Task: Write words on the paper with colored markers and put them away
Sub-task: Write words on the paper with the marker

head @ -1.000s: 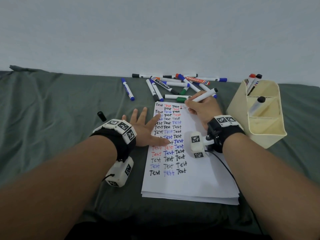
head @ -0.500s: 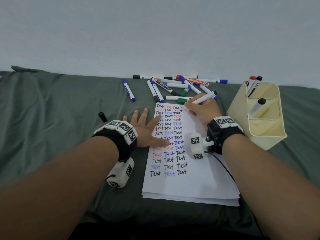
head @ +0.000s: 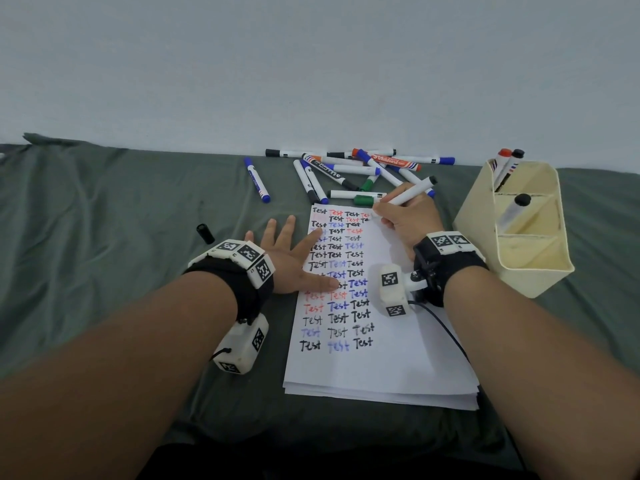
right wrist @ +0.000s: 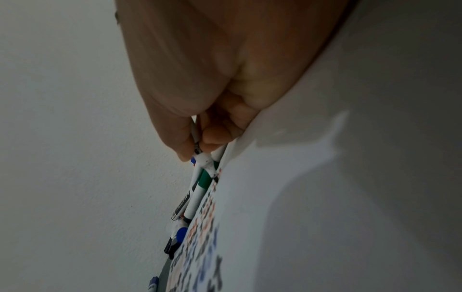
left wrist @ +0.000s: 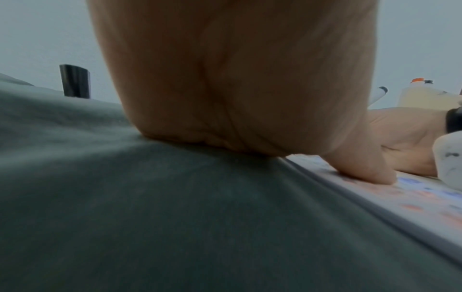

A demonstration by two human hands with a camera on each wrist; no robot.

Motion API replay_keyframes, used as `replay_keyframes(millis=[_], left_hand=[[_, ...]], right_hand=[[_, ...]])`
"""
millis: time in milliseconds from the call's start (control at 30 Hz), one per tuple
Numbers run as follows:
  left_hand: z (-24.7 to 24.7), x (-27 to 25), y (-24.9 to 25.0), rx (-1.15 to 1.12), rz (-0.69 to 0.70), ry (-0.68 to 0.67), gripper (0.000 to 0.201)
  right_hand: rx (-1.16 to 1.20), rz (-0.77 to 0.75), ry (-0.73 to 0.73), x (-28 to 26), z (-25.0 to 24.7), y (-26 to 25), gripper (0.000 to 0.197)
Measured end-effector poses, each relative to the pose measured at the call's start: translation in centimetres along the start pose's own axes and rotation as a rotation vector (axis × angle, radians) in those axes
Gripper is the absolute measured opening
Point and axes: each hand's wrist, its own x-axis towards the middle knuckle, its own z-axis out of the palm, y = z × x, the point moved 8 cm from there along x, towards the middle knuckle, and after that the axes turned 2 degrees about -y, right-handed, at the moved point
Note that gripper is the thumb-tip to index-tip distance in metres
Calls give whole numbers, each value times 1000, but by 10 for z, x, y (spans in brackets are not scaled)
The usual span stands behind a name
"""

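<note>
Two hands at a stack of paper [head: 398,358], frame centre.
Right hand [head: 408,220] pinches a black marker [head: 408,195], tip on the sheet's upper right; left hand [head: 291,261] lies flat, fingers spread, on its left edge.

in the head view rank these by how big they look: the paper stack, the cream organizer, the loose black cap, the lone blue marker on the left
1. paper stack
2. cream organizer
3. lone blue marker
4. loose black cap

The gaps are wide, so nearness to the camera does not alter the order.
</note>
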Motion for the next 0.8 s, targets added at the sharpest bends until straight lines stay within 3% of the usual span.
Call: replay_keyframes(millis=[667,800], left_hand=[[-1,-2,2,2,0,-11,129],[-1,-2,1,5,0,-8,123]], right_hand=[[-4,9,13,-5,-4,-5,17],[-21,17,10,-5,-3,-5,16]])
